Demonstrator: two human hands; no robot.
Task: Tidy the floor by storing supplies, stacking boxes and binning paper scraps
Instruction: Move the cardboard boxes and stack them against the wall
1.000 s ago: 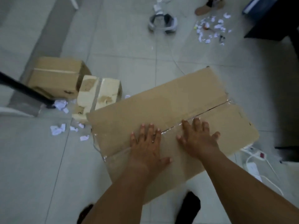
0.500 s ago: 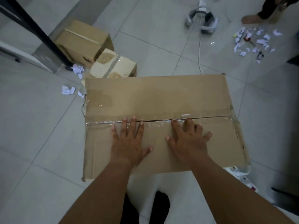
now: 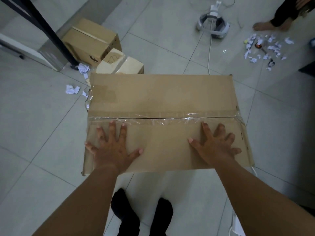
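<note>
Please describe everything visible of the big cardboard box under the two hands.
The big cardboard box is brown, wide and closed. Its two top flaps meet at a middle seam under wrinkled clear tape, which runs over both ends. Its top faces the camera; its base is hidden. The left hand and right hand press flat on the near flap, fingers spread. A smaller box stands just behind its far left corner.

indoor room: grey tiled floor [image 3: 42, 133], cardboard boxes [image 3: 92, 41].
</note>
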